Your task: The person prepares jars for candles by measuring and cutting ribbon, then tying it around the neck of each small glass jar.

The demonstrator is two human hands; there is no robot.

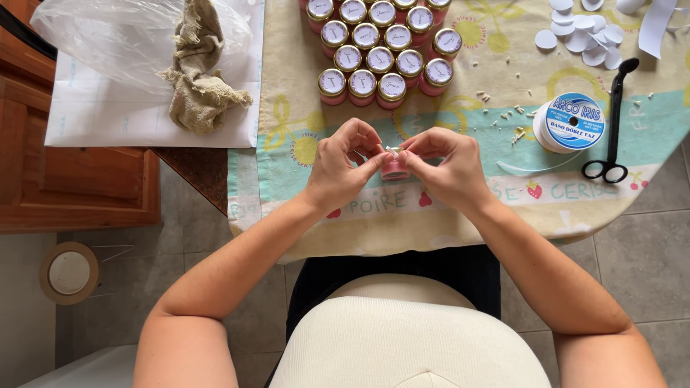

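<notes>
Both hands meet over the near edge of the bench (460, 215). The left hand (343, 167) and right hand (447, 167) have fingers curled and pinched on a small pink jar (394, 169) and the white ribbon (392, 151) at its top. More labelled jars (381, 54) stand clustered farther away; a ribbon spool (571, 122) and black scissors (613, 122) lie to the right.

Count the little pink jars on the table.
About 18: one pink jar pinched between left hand and right hand, roughly 17 gold-lidded jars clustered on the tablecloth beyond. The cluster runs off the top edge, so more may be hidden.
</notes>
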